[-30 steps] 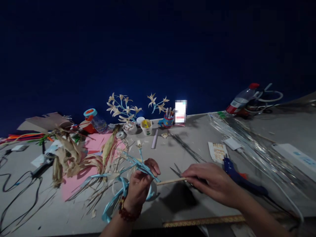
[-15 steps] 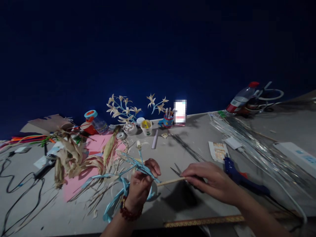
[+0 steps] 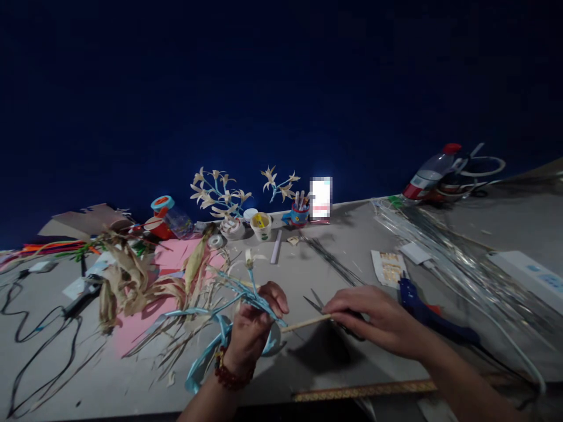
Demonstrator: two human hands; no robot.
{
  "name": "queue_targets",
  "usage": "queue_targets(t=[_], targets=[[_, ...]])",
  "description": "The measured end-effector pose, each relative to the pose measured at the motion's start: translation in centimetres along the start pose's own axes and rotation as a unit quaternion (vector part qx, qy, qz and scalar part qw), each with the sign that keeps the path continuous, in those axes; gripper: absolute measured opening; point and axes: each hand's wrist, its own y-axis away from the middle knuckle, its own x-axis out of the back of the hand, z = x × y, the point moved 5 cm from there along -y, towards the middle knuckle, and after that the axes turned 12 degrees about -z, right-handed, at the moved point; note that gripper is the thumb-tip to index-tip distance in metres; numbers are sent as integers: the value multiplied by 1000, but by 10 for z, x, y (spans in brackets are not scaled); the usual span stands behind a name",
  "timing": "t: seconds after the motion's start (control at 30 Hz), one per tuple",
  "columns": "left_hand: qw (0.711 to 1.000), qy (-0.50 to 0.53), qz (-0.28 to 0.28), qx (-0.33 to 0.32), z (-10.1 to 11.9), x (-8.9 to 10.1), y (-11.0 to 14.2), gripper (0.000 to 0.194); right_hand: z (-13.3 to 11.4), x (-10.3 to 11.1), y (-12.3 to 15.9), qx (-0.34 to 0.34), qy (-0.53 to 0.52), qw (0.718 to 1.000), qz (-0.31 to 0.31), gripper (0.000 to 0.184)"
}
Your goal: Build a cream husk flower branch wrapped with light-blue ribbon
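My left hand [image 3: 253, 328], with a red bead bracelet at the wrist, is closed around a bundle of blue-wrapped stems [image 3: 257, 300]. One stem carries a small pale bud at its top. A pale, thin strip [image 3: 308, 322], perhaps husk, stretches from the bundle's lower end to my right hand [image 3: 369, 316], which pinches its other end. Scissors [image 3: 314, 305] with parted blades show beside my right fingers; their handles are mostly hidden, and I cannot tell whether this hand holds them too. A blue ribbon-like strand [image 3: 204, 360] hangs below my left wrist.
Dried husks [image 3: 127, 275] lie over pink paper [image 3: 169, 253] at left. Behind stand husk flowers [image 3: 220, 193], a white cup [image 3: 261, 227] and a lit phone [image 3: 321, 199]. At right are a blue glue gun [image 3: 433, 319], wires [image 3: 334, 261] and a power strip [image 3: 530, 275]. A patterned strip [image 3: 365, 391] lies along the front.
Both hands keep almost the same pose and grip. The pale strip stays stretched between them, tilting slightly more. The view has shifted a little.
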Motion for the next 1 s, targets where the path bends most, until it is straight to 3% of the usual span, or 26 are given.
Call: queue_targets(t=[0.47, 0.7, 1.0], targets=[[1000, -20, 20, -3, 0, 2, 1, 25, 18, -18, 3, -70, -111, 991, 5, 26], [999, -24, 47, -9, -2, 5, 3, 30, 28, -32, 6, -140, -272, 952, -5, 35], [998, -20, 56, -16, -2, 6, 3, 28, 34, -51, 10, -184, -352, 918, -10, 37]])
